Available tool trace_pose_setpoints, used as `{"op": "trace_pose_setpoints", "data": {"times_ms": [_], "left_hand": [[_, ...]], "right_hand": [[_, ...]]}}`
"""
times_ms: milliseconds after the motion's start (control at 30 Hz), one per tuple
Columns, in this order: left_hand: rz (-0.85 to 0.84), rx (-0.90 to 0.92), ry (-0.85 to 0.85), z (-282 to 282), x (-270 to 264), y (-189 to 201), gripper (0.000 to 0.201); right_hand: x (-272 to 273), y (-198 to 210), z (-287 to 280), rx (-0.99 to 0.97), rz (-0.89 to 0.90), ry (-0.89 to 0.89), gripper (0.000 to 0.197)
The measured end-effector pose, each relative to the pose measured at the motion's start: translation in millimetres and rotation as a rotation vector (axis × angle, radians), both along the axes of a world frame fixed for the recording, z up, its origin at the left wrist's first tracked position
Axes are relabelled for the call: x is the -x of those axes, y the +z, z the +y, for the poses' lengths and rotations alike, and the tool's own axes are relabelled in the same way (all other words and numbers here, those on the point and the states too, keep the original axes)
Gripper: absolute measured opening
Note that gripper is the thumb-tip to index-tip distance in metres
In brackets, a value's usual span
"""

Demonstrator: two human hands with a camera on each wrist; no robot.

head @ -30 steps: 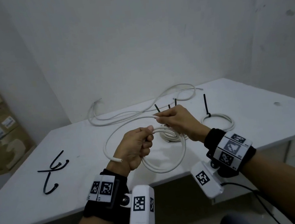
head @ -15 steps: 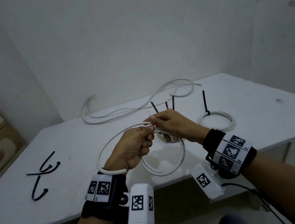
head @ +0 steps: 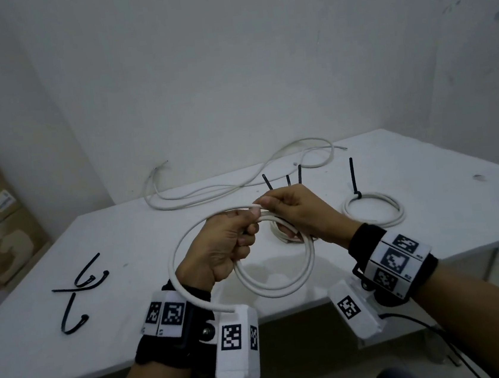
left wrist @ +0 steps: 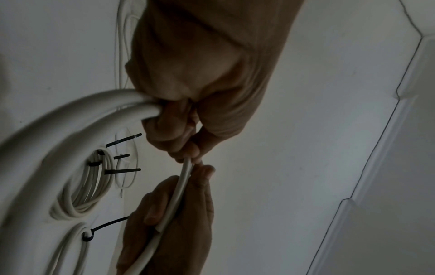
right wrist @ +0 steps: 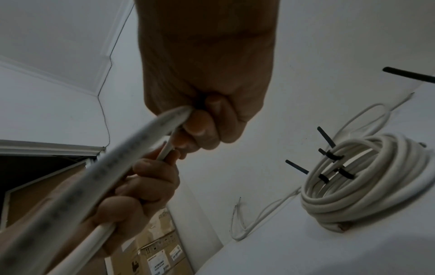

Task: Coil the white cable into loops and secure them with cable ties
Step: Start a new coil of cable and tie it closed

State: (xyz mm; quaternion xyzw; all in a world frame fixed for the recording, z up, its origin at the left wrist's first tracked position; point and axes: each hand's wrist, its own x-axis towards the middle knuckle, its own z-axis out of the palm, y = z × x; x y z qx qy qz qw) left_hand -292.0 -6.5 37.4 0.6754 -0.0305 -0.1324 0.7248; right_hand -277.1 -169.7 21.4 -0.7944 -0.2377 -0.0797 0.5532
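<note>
White cable (head: 279,288) held in loops above the table (head: 429,199).

The loops are gripped by the left hand (head: 221,251); a strand just beside it is pinched by the right hand (head: 297,211).

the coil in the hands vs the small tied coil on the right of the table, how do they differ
The held coil is gripped above the table by the left hand and right hand; the tied coil lies flat on it, untouched. The held coil has no tie and a free end hanging loose; the tied coil is cinched by one black cable tie. The held coil looks wider. Both are white cable.
</note>
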Motion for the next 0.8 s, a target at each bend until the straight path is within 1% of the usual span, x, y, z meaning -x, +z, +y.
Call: {"op": "trace_pose_setpoints", "data": {"times_ms": [133,233,333,433,533,600,667,800], "left_hand": [[-0.016,-0.011,0.018,1,3,1,0.011],[-0.061,-0.050,0.035,0,6,2,0.011],[-0.047,-0.027,0.007,0,9,2,0.012],[0.014,0.084,-0.069,3,11,3,0.016],[0.141,0.308,-0.161,7,14,6,0.017],[0.197,0.467,-0.203,8,16,5,0.026],[0.175,0.527,-0.221,7,18,2,0.029],[0.003,0.463,-0.214,4,23,0,0.027]], "right_hand": [[3,4,5,0.009,-0.024,0.028,0.026],[4,6,6,0.043,-0.009,0.051,0.014],[6,10,5,0.090,-0.007,0.028,0.015],[9,14,4,0.172,-0.046,-0.018,0.022],[10,19,0,0.250,-0.091,-0.089,0.027],[11,22,-3,0.287,-0.130,-0.112,0.031],[12,24,-4,0.316,-0.171,-0.120,0.034],[14,27,-6,0.338,-0.222,-0.140,0.035]]}}
